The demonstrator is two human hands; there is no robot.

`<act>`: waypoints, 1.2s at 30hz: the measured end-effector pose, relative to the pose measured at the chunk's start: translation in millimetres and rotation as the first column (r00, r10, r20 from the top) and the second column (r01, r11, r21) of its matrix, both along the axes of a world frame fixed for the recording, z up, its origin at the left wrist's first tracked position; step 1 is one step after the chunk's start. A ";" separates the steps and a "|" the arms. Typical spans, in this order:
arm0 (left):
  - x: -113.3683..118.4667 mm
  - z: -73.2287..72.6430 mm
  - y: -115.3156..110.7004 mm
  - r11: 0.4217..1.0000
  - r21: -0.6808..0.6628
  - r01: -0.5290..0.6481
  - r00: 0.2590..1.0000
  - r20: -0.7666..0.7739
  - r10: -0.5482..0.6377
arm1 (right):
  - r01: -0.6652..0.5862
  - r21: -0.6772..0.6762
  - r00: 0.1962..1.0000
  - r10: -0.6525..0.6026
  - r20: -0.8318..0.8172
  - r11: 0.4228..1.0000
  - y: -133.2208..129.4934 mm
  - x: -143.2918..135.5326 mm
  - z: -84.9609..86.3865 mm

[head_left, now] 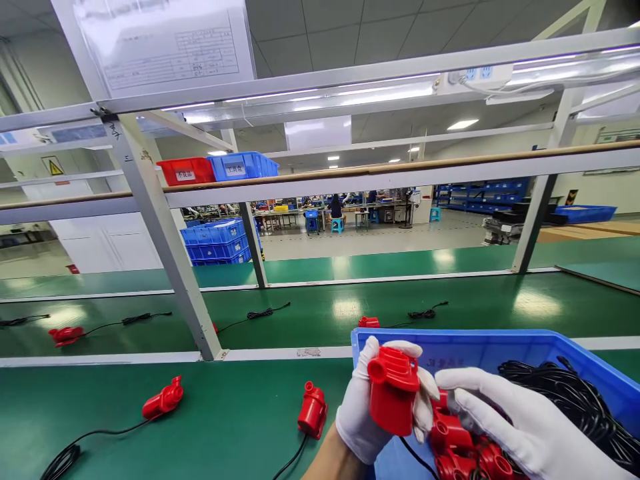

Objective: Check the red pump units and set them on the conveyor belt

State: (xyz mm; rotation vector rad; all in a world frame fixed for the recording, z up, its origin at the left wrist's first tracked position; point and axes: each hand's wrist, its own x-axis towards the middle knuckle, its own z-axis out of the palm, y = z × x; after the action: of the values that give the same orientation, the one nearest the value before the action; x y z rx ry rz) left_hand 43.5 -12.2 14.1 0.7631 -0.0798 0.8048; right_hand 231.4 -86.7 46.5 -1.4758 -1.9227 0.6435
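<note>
Holding a red pump-like unit (393,393) upright at lower centre right, the left hand (357,420) is closed round its body, spout toward the viewer. The right hand (525,417) reaches over the red units in the bin (453,435), fingers extended; its underside is hidden, so cannot tell whether it grips anything. Handling note (judgement): grip best on the body, clear of the spout; let the black cord (419,457) below the unit hang slack, and lift over the rim so nothing snags. Count, near to far: one blue bin (450,339), lower right; its red units overlap, several, exact number not readable; one tangled mass of black cords (575,407) beside them. Near green bench (240,407): two loose red units, one lower left (164,399), one lower centre (313,411). Green surface beyond (310,307): two clear red units, plus a red sliver behind the post (173,240); four bundled cords. Shelf, upper left: one red box (187,172), one blue box (255,165). Farther back, left of centre: one stack of blue crates (217,241), apparently three high.
</note>
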 end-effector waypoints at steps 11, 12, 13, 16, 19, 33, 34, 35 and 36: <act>-22.3 10.0 -15.3 0.999 -0.048 0.003 0.995 0.102 0.002 | 0.005 0.108 0.999 -0.009 0.037 0.994 10.6 10.4 -41.8; -23.0 9.7 -15.5 0.999 -0.048 -0.001 0.995 0.101 0.006 | -0.008 0.116 0.999 0.003 0.039 0.993 10.9 10.8 -42.4; -23.1 8.9 -15.1 0.999 -0.044 -0.007 0.995 0.103 0.011 | -0.024 0.116 0.999 0.019 0.040 0.993 11.1 11.0 -42.6; -21.2 5.9 -10.6 1.000 -0.014 -0.021 0.995 0.096 0.023 | -0.074 0.082 0.997 0.071 0.032 0.994 11.0 10.8 -43.4; -18.9 7.3 -5.8 0.997 0.056 -0.053 0.998 0.039 0.051 | -0.083 0.065 0.996 0.084 -0.015 0.994 10.0 9.2 -44.1; -17.2 -18.1 -7.4 -0.172 0.888 -0.426 0.437 0.368 0.820 | -0.202 -0.037 0.976 0.198 -0.090 0.979 -1.6 3.6 0.0; -16.6 -18.9 -6.6 -0.226 0.886 -0.404 0.451 0.408 0.794 | -0.195 -0.031 0.978 0.192 -0.079 0.980 -2.1 4.0 -1.0; -16.4 -18.8 -5.9 -0.256 0.882 -0.395 0.465 0.432 0.773 | -0.196 -0.027 0.978 0.194 -0.079 0.980 -3.0 3.9 -1.0; -16.4 -17.9 -5.5 -0.267 0.880 -0.393 0.472 0.442 0.763 | -0.210 -0.026 0.974 0.207 -0.088 0.977 -4.0 3.6 0.1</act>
State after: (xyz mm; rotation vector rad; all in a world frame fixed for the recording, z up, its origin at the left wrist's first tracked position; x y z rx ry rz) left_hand 27.1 -17.8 -3.7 2.4357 0.1274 1.6801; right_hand 235.0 -90.7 46.6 -1.2557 -2.0249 0.8242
